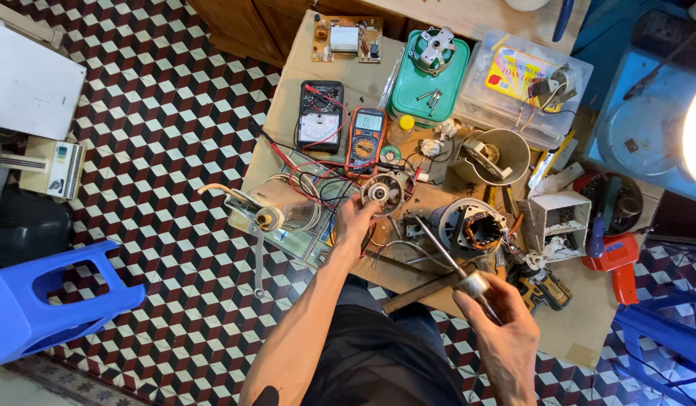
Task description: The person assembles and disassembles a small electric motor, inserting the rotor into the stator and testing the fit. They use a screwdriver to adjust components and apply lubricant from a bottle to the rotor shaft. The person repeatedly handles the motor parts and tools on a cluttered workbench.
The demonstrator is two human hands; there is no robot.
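Note:
My left hand (pixel 353 223) reaches forward over the low wooden table (pixel 581 331) and grips a round metal motor end cap (pixel 383 192) with a bearing at its centre. Red and black wires lie tangled just left of that cap. My right hand (pixel 500 316) is nearer to me, closed around the silvery handle of a long thin tool (pixel 451 259). The tool's shaft points up and left toward a round motor stator (pixel 474 224) with copper windings. My legs in dark trousers show below the table edge.
An orange digital multimeter (pixel 366 137) and a black analogue meter (pixel 320 116) lie at the back. A green lid with screws (pixel 429 79), a clear plastic box (pixel 530 86), a circuit board (pixel 347 39), a red drill (pixel 617 256) and blue stools (pixel 51 301) surround the table.

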